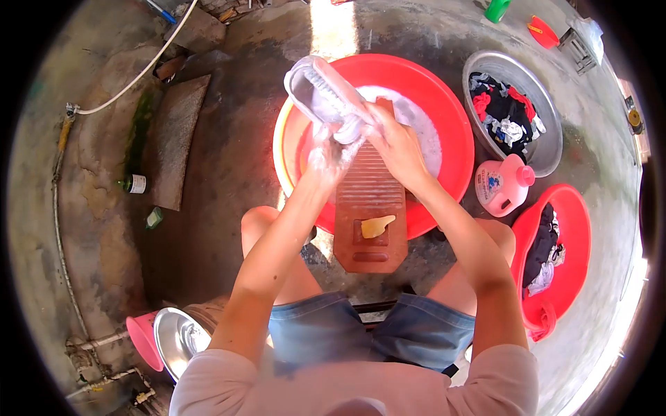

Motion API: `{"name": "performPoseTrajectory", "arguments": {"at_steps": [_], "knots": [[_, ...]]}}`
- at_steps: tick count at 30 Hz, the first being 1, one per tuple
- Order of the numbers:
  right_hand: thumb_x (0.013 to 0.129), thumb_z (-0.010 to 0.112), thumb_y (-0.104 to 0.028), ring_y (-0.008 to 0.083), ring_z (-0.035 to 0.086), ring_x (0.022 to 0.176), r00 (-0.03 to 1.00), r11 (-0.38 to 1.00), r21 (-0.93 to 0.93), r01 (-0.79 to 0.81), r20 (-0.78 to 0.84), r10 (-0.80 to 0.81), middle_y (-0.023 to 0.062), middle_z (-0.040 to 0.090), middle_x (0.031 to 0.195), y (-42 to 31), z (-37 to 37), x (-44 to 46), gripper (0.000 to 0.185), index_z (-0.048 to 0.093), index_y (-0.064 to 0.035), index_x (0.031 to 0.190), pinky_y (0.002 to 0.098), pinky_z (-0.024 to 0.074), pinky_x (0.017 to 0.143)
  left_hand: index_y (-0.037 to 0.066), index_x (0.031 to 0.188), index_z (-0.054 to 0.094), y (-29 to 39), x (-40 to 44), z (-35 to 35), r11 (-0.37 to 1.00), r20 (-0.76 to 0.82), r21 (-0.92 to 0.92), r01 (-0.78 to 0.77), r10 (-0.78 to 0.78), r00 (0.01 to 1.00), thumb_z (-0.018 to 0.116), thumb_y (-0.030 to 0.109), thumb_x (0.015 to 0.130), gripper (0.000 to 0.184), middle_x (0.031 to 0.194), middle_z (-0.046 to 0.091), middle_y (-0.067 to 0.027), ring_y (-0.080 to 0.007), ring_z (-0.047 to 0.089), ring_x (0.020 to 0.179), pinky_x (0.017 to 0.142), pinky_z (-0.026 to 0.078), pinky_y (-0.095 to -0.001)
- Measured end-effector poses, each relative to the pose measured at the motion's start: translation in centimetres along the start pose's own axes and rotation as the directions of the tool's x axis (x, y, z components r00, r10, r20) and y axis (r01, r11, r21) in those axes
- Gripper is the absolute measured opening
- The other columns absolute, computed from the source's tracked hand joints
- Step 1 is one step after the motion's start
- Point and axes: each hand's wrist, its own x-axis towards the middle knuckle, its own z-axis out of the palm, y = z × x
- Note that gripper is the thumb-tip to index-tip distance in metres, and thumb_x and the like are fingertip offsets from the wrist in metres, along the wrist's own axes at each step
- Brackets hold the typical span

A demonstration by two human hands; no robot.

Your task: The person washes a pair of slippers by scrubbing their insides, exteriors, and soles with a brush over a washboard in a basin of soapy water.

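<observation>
A seated person, seen from above, holds a pale, soapy lace-up shoe in both hands over a large red basin. The shoe is tilted, its foot opening towards the upper left and its other end towards the right hand. That hand is closed on this end, thumb lying along it. The left hand, wet with lather, is curled against the near side of the shoe and has hold of it; its fingertips are partly hidden.

Beneath the hands, white suds fill part of the basin. A brown ridged washboard slopes out of it between the person's knees, with a yellow bar of soap in the recess near its lower end.

To the right, a grey metal basin holds black, red and white clothes. Just beside it stands a pink detergent jug, and nearer the person a red tub contains dark and pale laundry. At left, a green bottle with a white label lies beside a leaning slab.
</observation>
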Motion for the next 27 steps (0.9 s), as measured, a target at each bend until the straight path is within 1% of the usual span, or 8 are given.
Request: {"name": "performPoseTrajectory", "arguments": {"at_steps": [5,8,12,16,21,24,25,27], "knots": [[0.084,0.060,-0.024,0.0232,0.053,0.044,0.965,0.784,-0.562,0.263,0.142,-0.222,0.0046,0.052,0.063,0.5,-1.9,-2.1,0.053,0.044,-0.0363,0.133,0.0360,0.0439,0.042,0.001,0.118,0.048,1.8,0.2,1.7,0.975,-0.269,-0.222,-0.002,-0.060,0.961,0.048,0.019,0.094,0.030,0.112,0.058,-0.0137,-0.0285,0.059,0.101,0.087,0.053,-0.0382],[0.084,0.061,-0.025,0.0222,0.051,0.044,0.891,0.615,-0.654,0.441,0.239,-0.385,0.0033,0.048,0.059,1.2,-1.0,-2.8,0.052,0.045,-0.0387,0.132,0.0341,0.0434,0.040,0.002,0.116,0.049,1.8,-0.5,0.9,0.928,-0.076,-0.372,0.006,-0.037,0.996,0.045,0.022,0.096,0.029,0.110,0.058,-0.0151,-0.0267,0.060,0.097,0.081,0.056,-0.0346],[0.087,0.055,-0.023,0.0193,0.052,0.040,0.952,0.680,-0.684,0.265,0.075,-0.296,0.0018,0.048,0.058,1.3,-3.7,1.0,0.050,0.043,-0.0355,0.134,0.0320,0.0455,0.037,0.001,0.111,0.051,2.0,-0.5,-1.0,0.922,0.024,-0.335,0.193,-0.196,0.980,0.043,0.025,0.095,0.030,0.098,0.057,-0.0146,-0.0269,0.060,0.084,0.072,0.056,-0.0321],[0.083,0.061,-0.025,0.0186,0.050,0.038,0.844,0.658,-0.544,0.520,0.211,-0.493,0.0018,0.046,0.056,0.5,-2.1,-2.8,0.051,0.048,-0.0354,0.131,0.0324,0.0426,0.035,0.000,0.107,0.050,2.4,-0.5,0.0,0.938,-0.188,-0.345,0.029,-0.099,0.977,0.042,0.023,0.095,0.027,0.095,0.056,-0.0142,-0.0256,0.059,0.080,0.070,0.055,-0.0335],[0.077,0.068,-0.025,0.0181,0.046,0.039,0.910,0.714,-0.591,0.375,0.088,-0.405,0.0005,0.042,0.054,0.5,-2.1,-1.0,0.050,0.055,-0.0337,0.125,0.0315,0.0408,0.037,0.004,0.106,0.052,2.6,-0.9,0.4,0.933,-0.033,-0.333,0.137,-0.157,0.987,0.045,0.018,0.095,0.019,0.087,0.059,-0.0076,-0.0166,0.058,0.070,0.060,0.052,-0.0302],[0.077,0.067,-0.023,0.0188,0.047,0.039,0.899,0.706,-0.571,0.419,0.147,-0.414,0.0012,0.044,0.055,0.6,-1.9,-2.0,0.052,0.054,-0.0331,0.126,0.0324,0.0417,0.038,0.003,0.104,0.053,2.6,-0.2,0.7,0.998,-0.132,0.001,0.062,-0.061,0.989,0.048,0.019,0.094,0.020,0.081,0.056,-0.0060,-0.0141,0.055,0.066,0.058,0.050,-0.0283],[0.077,0.067,-0.023,0.0190,0.047,0.039,0.884,0.690,-0.569,0.447,0.164,-0.438,0.0016,0.045,0.055,0.7,-2.1,-2.2,0.051,0.054,-0.0327,0.126,0.0327,0.0420,0.038,0.002,0.106,0.051,2.9,-0.6,0.4,0.976,-0.026,0.207,0.071,-0.067,0.997,0.050,0.017,0.092,0.020,0.078,0.052,-0.0049,-0.0123,0.053,0.062,0.055,0.048,-0.0262],[0.075,0.069,-0.021,0.0178,0.046,0.040,0.931,0.742,-0.589,0.321,0.050,-0.363,0.0017,0.044,0.054,0.5,-2.5,-0.8,0.052,0.056,-0.0335,0.124,0.0338,0.0424,0.039,0.002,0.106,0.050,2.7,0.0,-0.6,0.924,0.113,-0.215,0.316,-0.298,0.948,0.051,0.016,0.091,0.021,0.078,0.052,-0.0050,-0.0132,0.052,0.060,0.054,0.048,-0.0259]]}}
